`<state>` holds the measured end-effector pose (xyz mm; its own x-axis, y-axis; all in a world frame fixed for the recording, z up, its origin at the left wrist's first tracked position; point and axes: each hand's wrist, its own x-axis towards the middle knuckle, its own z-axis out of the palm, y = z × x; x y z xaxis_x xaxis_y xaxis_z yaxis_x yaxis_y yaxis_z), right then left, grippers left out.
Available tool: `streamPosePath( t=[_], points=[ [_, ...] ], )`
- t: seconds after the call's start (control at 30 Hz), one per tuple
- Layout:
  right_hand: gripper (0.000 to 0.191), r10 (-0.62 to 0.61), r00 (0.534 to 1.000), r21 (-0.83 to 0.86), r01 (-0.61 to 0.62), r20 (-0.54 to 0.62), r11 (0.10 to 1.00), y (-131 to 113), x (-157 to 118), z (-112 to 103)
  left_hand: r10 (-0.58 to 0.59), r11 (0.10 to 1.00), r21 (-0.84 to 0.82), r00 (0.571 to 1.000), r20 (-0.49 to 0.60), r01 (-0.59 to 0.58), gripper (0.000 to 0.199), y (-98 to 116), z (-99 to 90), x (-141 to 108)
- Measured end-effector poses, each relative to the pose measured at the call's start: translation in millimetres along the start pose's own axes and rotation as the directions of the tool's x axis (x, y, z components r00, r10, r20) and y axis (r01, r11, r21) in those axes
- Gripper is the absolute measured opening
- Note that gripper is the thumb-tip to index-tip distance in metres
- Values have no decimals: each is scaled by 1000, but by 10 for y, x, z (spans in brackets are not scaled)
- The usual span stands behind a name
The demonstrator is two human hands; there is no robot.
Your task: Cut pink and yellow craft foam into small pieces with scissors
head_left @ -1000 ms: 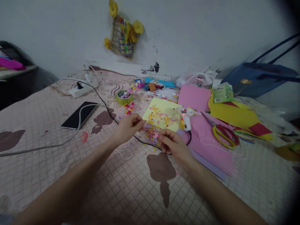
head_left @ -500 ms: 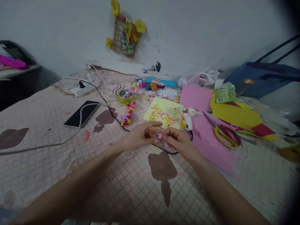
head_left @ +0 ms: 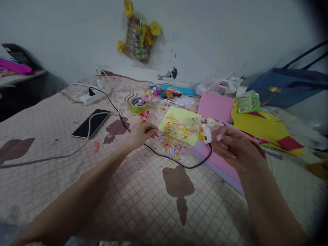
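Note:
My left hand (head_left: 143,135) is closed just below a pink and yellow paper garland (head_left: 145,116) and hides its lower part; what its fingers pinch is not clear. Out to the right, my right hand (head_left: 232,147) is raised with a small pink paper piece (head_left: 219,137) between its fingers. Between the hands are loose paper bits (head_left: 172,149) and a pale yellow sheet (head_left: 179,118) strewn with more bits. A white glue gun (head_left: 206,131) with a red light stands by that sheet, its tip over the paper.
A green tape roll (head_left: 138,106), a black phone (head_left: 91,123) and a power strip (head_left: 94,97) are on the left. Black cord (head_left: 164,156) crosses the middle. Pink paper (head_left: 216,104), yellow sheets (head_left: 261,128) and a blue bag (head_left: 287,87) are on the right.
My hands have moved apart. The left went left and up to the garland; the right went right, over the scissors, with the pink piece in its fingers.

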<state>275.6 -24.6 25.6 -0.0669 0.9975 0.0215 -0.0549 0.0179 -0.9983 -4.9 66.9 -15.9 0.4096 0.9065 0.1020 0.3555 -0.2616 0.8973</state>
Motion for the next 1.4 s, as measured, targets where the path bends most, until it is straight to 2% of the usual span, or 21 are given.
streamPosePath(
  t=[0.07,0.13,0.23,0.27,0.4,0.5,0.57,0.67,0.77,0.87,0.97,1.07,1.13,1.2,1.23,1.3,1.4],
  points=[
    [22,12,998,-10,-12,55,1000,-6,-36,1,-77,991,-108,997,18,79,22,20,-16,1],
    [22,90,981,-54,-82,170,995,64,-56,102,-151,974,-166,988,20,152,32,66,-34,-17],
    [17,222,884,-182,-159,411,970,248,-65,368,-185,970,-166,983,-15,180,39,132,-74,-47],
    [15,236,850,-237,-136,472,962,311,-69,459,-179,972,-160,984,-25,172,38,143,-91,-51],
    [11,202,815,-367,14,543,930,480,-101,679,-159,980,-136,984,-77,147,26,114,-157,-37],
    [18,143,850,-520,170,507,837,520,-116,683,-147,988,-71,978,-144,138,22,59,-188,-23],
    [22,104,887,-606,218,450,765,521,-106,648,-113,993,-4,975,-190,114,22,39,-196,-22],
    [17,68,941,-648,174,330,742,491,-61,575,-18,985,158,960,-280,65,22,56,-193,-33],
    [8,-49,988,-647,135,149,751,431,-3,473,116,930,366,943,-312,6,25,105,-184,-48],
    [19,-177,983,-656,107,-41,747,386,52,349,179,872,488,948,-264,-29,34,123,-178,-55],
    [34,-210,968,-676,62,-139,734,400,95,250,140,850,527,966,-219,-4,38,112,-167,-63],
    [26,-225,967,-694,81,-119,716,463,122,211,145,835,549,974,-172,-27,26,121,-136,-86],
    [11,-230,969,-680,107,-94,725,512,137,207,170,859,504,979,-114,-91,5,135,-107,-102],
    [18,-226,971,-673,115,-80,731,551,164,207,196,884,444,978,-69,-146,24,134,-85,-107],
    [17,-229,971,-683,119,-72,720,565,189,206,206,883,443,977,-62,-159,27,125,-79,-103],
    [11,-256,966,-744,151,-28,651,581,270,206,230,852,498,970,-83,-159,15,91,-80,-87],
    [12,-286,952,-871,234,113,432,599,471,223,348,789,564,934,-84,-243,20,29,-95,-60]
  ],
)
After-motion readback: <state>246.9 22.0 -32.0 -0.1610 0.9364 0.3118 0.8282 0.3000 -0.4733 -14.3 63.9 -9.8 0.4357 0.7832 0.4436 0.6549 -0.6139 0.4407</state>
